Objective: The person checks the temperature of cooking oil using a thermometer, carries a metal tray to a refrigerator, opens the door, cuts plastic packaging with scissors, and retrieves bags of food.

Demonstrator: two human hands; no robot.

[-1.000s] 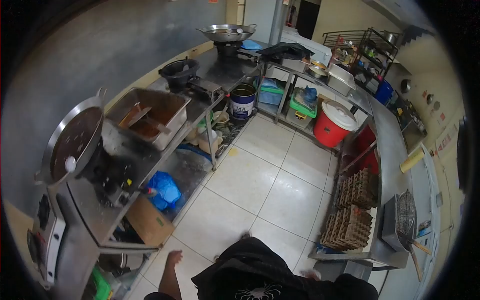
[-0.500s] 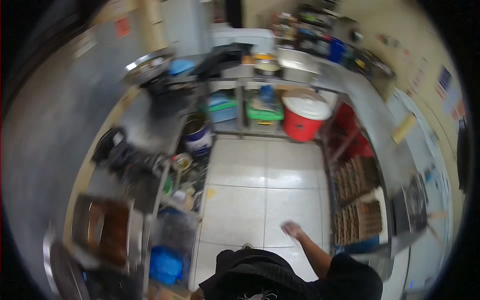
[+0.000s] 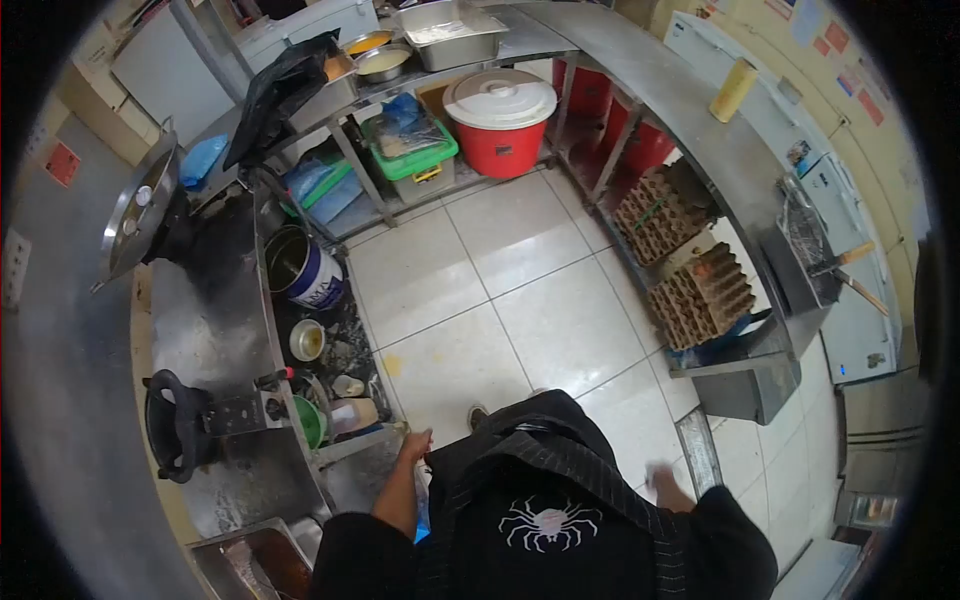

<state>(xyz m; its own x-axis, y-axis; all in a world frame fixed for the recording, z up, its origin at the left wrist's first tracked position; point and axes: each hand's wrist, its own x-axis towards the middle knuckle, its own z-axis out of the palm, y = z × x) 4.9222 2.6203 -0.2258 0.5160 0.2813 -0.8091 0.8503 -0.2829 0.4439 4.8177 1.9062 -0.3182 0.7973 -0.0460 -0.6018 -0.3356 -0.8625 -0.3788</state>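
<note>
Way up and left of the left hand there was a big silver wok (image 3: 125, 232), with a black pot (image 3: 160, 430) pretty much level with that hand but well apart from it. A metal pan (image 3: 215, 541) of brown sauce poked in, down and left of the hand. Closer in, a white-and-blue bucket (image 3: 325, 282) stood up and left of it, then a green bowl (image 3: 309, 425), and the beige container (image 3: 355, 414) was the nearest bit of clutter, just left of the fingers and slightly above. The left hand (image 3: 417, 443) itself hung beside the black clothing (image 3: 560, 450), fingers kinda bent in, but I honestly couldn't tell if they were pinching anything. A red tub (image 3: 500, 150) with a white lid was way up, between the two hands. The right hand (image 3: 664, 482) was a blur on the other side of the clothing, so no clue whether it was wide or closed. A metal strip (image 3: 699, 455) was just right of it, egg trays (image 3: 700, 300) were stacked above it, a yellow roll (image 3: 733, 92) stood much further up, and a grey container (image 3: 790, 260) with wire strainers sat up and right, well apart from that hand.
</note>
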